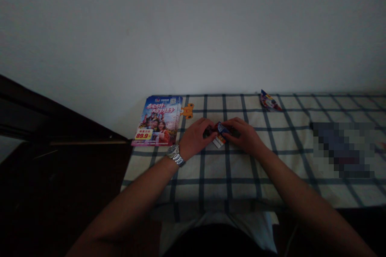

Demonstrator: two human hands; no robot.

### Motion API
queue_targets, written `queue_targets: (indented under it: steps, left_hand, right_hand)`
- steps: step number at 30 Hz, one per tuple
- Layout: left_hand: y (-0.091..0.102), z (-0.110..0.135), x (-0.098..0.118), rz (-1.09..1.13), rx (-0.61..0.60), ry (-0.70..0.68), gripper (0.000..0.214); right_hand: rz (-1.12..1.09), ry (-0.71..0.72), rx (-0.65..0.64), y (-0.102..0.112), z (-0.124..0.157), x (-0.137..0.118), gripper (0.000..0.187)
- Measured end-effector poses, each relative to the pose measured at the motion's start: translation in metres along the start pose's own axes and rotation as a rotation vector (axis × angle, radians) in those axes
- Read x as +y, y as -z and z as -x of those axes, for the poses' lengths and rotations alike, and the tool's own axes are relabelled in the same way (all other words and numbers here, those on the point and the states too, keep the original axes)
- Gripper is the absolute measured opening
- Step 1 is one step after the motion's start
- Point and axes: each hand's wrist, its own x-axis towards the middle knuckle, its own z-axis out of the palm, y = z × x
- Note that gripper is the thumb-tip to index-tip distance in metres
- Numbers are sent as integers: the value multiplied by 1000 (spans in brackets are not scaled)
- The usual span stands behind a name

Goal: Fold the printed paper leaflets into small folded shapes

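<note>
A small piece of folded printed paper (219, 141), blue, orange and white, sits between my two hands just above or on the checked cloth. My left hand (200, 134), with a metal watch (176, 155) at the wrist, pinches its left side with thumb and fingers. From the right, my right hand (243, 133) closes its fingers on the blue upper part. The fingers cover much of the paper, so its full shape is hidden. Left of my left hand lies a stack of glossy printed flyers (157, 122).
The table wears a white-and-dark checked cloth (241, 186) and meets a plain wall (193, 32). An orange bear-shaped figure (187, 111) lies beside the flyers. At the back right is a folded piece of printed paper (269, 101). A blurred dark object (337, 148) lies farther right.
</note>
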Motion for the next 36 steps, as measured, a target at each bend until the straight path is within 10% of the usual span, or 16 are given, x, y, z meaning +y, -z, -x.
queue_targets:
  steps: [36]
  left_hand:
    - [-1, -2, 1, 23, 26, 36, 5]
  right_hand:
    - [135, 124, 32, -10, -1, -2, 34]
